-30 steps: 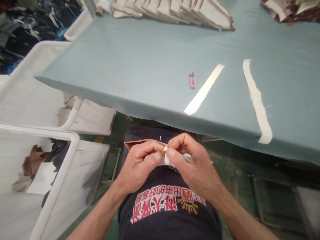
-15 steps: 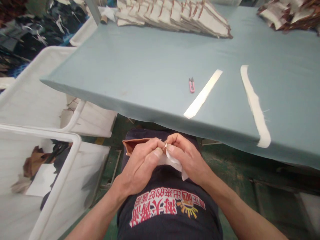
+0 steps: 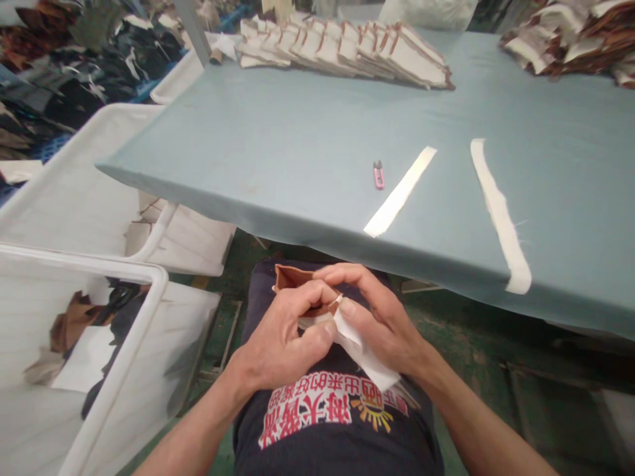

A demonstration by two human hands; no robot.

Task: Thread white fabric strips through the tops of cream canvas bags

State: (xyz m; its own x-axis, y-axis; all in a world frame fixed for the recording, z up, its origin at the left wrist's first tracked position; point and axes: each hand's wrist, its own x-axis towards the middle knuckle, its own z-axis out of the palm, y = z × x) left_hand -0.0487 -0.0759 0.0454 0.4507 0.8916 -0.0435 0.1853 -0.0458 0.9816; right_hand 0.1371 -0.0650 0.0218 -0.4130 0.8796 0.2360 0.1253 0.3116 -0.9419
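Above my lap, both hands work close together on a brown leather-like piece point(image 3: 290, 276), its open end sticking out at the upper left. A white fabric strip point(image 3: 370, 362) hangs from it below my right hand. My left hand point(image 3: 290, 334) is closed with its fingers over the brown piece, the thumb near its pale edge. With thumb and bent fingers, my right hand point(image 3: 380, 317) pinches the white strip where it meets the brown piece. How the two are joined is hidden by the fingers.
Pink thread snips point(image 3: 378, 176) lie on the blue-green table point(image 3: 278, 145), near two white strips point(image 3: 401, 193) point(image 3: 500, 215). Overlapping brown-edged white pieces point(image 3: 342, 49) lie at the back, another pile point(image 3: 570, 39) at the right. White bins point(image 3: 159, 284) with scraps stand at left.
The brown piece has shifted right and turned in my hands, and more of the white strip hangs out at lower right. My left thumb has moved down, away from its fingers. The view tilted slightly.
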